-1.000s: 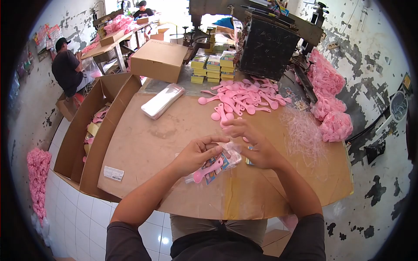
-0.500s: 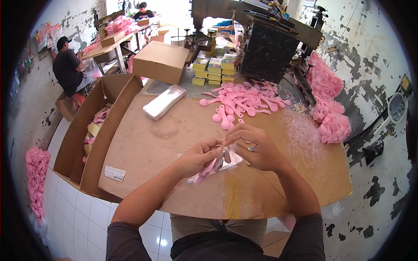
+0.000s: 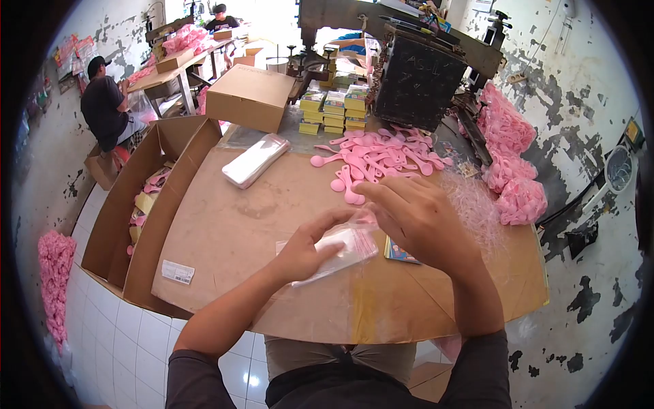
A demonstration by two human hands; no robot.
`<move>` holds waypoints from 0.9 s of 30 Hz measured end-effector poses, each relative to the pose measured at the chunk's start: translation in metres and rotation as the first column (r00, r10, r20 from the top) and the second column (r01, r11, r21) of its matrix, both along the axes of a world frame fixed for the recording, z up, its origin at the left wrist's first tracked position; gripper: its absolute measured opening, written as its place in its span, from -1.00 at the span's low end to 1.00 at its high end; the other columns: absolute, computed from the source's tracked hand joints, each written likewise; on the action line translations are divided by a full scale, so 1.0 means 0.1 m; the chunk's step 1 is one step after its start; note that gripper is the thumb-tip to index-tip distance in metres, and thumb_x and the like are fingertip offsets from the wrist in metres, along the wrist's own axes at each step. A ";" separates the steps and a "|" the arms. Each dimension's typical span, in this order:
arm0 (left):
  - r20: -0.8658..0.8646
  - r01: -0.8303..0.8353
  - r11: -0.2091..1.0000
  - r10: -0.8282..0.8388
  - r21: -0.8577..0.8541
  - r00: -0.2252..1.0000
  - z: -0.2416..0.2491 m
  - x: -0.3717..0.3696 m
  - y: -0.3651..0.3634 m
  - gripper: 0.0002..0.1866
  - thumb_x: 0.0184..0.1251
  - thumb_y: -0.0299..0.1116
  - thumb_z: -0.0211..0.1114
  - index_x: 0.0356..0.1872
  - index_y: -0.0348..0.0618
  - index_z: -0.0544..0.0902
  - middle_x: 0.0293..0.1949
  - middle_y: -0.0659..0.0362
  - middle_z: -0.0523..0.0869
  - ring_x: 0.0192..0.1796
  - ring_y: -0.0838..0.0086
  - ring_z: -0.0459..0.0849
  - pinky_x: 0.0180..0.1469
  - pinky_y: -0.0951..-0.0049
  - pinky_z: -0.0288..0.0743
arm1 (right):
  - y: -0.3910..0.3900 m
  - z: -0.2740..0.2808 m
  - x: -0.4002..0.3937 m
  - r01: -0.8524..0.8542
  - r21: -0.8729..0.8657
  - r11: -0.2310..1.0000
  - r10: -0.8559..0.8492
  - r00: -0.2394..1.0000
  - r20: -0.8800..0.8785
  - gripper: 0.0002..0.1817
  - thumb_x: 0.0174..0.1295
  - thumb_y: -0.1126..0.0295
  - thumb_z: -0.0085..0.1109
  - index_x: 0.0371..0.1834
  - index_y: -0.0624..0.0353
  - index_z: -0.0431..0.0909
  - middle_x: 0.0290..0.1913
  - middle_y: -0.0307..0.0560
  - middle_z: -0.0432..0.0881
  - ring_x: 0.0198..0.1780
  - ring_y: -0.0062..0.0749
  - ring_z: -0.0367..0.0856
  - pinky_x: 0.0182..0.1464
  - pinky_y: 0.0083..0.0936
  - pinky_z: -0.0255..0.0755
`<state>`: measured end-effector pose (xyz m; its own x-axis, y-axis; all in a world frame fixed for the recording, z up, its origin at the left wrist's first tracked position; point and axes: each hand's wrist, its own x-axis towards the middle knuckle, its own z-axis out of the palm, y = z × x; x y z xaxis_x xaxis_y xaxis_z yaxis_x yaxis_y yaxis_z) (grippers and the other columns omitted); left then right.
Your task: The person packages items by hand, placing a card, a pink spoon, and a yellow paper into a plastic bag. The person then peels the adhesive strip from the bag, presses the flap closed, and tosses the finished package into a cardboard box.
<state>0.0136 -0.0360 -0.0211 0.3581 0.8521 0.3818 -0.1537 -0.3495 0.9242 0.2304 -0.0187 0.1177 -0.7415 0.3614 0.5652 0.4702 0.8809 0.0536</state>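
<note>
My left hand [image 3: 308, 247] is over a stack of clear plastic bags [image 3: 334, 258] on the cardboard-covered table, its thumb and fingers curved round a thin clear plastic bag [image 3: 355, 222]. My right hand [image 3: 417, 219] faces it from the right, fingers bent at the upper end of this bag; its thumb is mostly hidden. Something pinkish shows faintly through the plastic. Partly under my right hand lies a small stack of printed cards [image 3: 399, 251]. A heap of pink plastic spoons [image 3: 381, 155] spreads just beyond both hands.
A long open carton [image 3: 167, 225] stands at the left edge. Further back are a plastic-wrapped bundle [image 3: 256, 161], a closed box [image 3: 251, 92], stacked cards [image 3: 334, 103] and a black machine [image 3: 417, 82]. Pink bagged goods [image 3: 514, 157] and plastic strands [image 3: 473, 215] lie right. Two people sit behind.
My right hand has turned over and shifted slightly toward me. The pink packet in my left hand no longer shows there; my left fingers have spread wider, and the card stack is more visible.
</note>
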 end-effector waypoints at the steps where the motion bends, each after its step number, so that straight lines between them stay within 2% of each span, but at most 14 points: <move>1: -0.043 -0.041 0.998 0.043 0.051 0.998 0.05 0.04 -0.04 -0.51 0.56 -0.46 0.23 0.44 -0.33 0.47 0.35 0.02 0.64 0.41 0.38 0.58 0.50 0.30 0.36 | 0.00 0.00 0.00 -0.015 -0.036 0.999 0.015 1.000 -0.013 -0.64 0.25 0.46 0.35 0.13 0.16 0.62 -0.16 -0.06 0.68 -0.14 -0.16 0.72 -0.10 -0.26 0.54; 3: -0.112 -0.127 0.980 0.145 0.156 0.983 0.09 0.08 -0.08 -0.54 0.55 -0.45 0.27 0.41 -0.33 0.50 0.30 0.02 0.68 0.36 0.37 0.62 0.47 0.30 0.41 | 0.01 -0.01 -0.02 -0.057 -0.110 0.992 0.054 0.998 -0.033 -0.64 0.26 0.46 0.35 0.13 0.16 0.59 -0.14 -0.06 0.68 -0.13 -0.15 0.72 -0.09 -0.25 0.54; 6: -0.086 -0.146 0.968 0.166 0.204 0.982 0.00 0.07 0.00 -0.62 0.61 -0.39 0.26 0.33 -0.32 0.57 0.22 0.06 0.73 0.28 0.40 0.69 0.40 0.35 0.49 | 0.05 -0.09 -0.03 -0.046 -0.134 0.990 0.038 0.997 -0.060 -0.68 0.27 0.46 0.34 0.08 0.16 0.60 -0.13 -0.05 0.68 -0.12 -0.12 0.71 -0.06 -0.23 0.54; 9: 0.006 -0.023 1.000 0.023 0.009 1.000 0.03 0.03 0.01 -0.71 0.62 -0.50 0.21 0.25 -0.34 0.60 0.21 0.06 0.72 0.31 0.41 0.68 0.40 0.32 0.50 | 0.07 -0.16 -0.03 -0.087 -0.169 0.982 0.071 0.993 -0.094 -0.72 0.28 0.48 0.33 0.05 0.16 0.61 -0.13 -0.04 0.68 -0.11 -0.11 0.70 -0.03 -0.21 0.53; 12: 0.113 -0.010 0.989 0.027 -0.145 0.993 0.09 0.04 -0.04 -0.75 0.65 -0.49 0.15 0.20 -0.33 0.64 0.16 0.02 0.76 0.24 0.42 0.73 0.31 0.36 0.58 | 0.09 -0.20 -0.03 -0.094 -0.192 0.977 0.077 0.993 -0.093 -0.72 0.28 0.49 0.31 0.05 0.16 0.62 -0.12 -0.03 0.68 -0.11 -0.11 0.69 -0.02 -0.20 0.53; 15: 0.139 0.077 0.980 -0.052 -0.183 0.989 0.08 0.00 0.00 -0.73 0.68 -0.46 0.11 0.23 -0.30 0.63 0.09 -0.01 0.80 0.19 0.37 0.78 0.26 0.36 0.63 | 0.10 -0.23 -0.02 -0.099 -0.216 0.971 0.076 0.991 -0.113 -0.74 0.31 0.51 0.29 0.06 0.16 0.62 -0.13 -0.03 0.67 -0.12 -0.11 0.69 -0.03 -0.21 0.53; 18: 0.154 0.094 0.989 -0.075 -0.117 0.985 0.09 0.00 0.00 -0.72 0.69 -0.45 0.10 0.27 -0.26 0.60 0.02 -0.04 0.83 0.16 0.34 0.81 0.22 0.37 0.66 | 0.13 -0.28 -0.04 -0.102 -0.227 0.969 0.052 0.975 -0.216 -0.73 0.32 0.52 0.27 0.08 0.15 0.61 -0.15 -0.03 0.66 -0.12 -0.11 0.68 -0.04 -0.21 0.53; 21: 0.184 0.099 0.967 -0.056 -0.237 0.981 0.20 0.01 -0.07 -0.66 0.71 -0.41 0.12 0.36 -0.25 0.54 0.07 0.00 0.82 0.19 0.45 0.77 0.15 0.45 0.66 | 0.15 -0.35 -0.06 -0.063 -0.269 0.961 -0.011 0.964 -0.267 -0.75 0.33 0.52 0.28 0.05 0.16 0.63 -0.13 -0.03 0.65 -0.11 -0.11 0.67 -0.06 -0.23 0.54; 24: 0.166 0.013 0.989 0.012 -0.150 0.986 0.15 0.05 -0.06 -0.64 0.71 -0.38 0.14 0.39 -0.23 0.51 0.03 0.02 0.84 0.11 0.47 0.80 0.07 0.44 0.67 | 0.15 -0.39 -0.12 -0.038 -0.097 0.995 0.003 0.942 -0.337 -0.80 0.30 0.49 0.34 -0.03 0.17 0.66 -0.07 -0.06 0.65 -0.05 -0.13 0.67 -0.02 -0.24 0.53; 27: 0.056 -0.092 0.988 0.099 -0.123 0.993 0.18 0.05 -0.11 -0.61 0.69 -0.36 0.18 0.41 -0.27 0.51 -0.12 0.07 0.88 -0.06 0.53 0.84 0.00 0.46 0.66 | 0.11 -0.38 -0.13 0.001 0.065 0.998 0.012 0.979 -0.201 -0.81 0.21 0.47 0.41 -0.12 0.18 0.69 -0.02 -0.08 0.66 0.03 -0.18 0.66 0.08 -0.24 0.50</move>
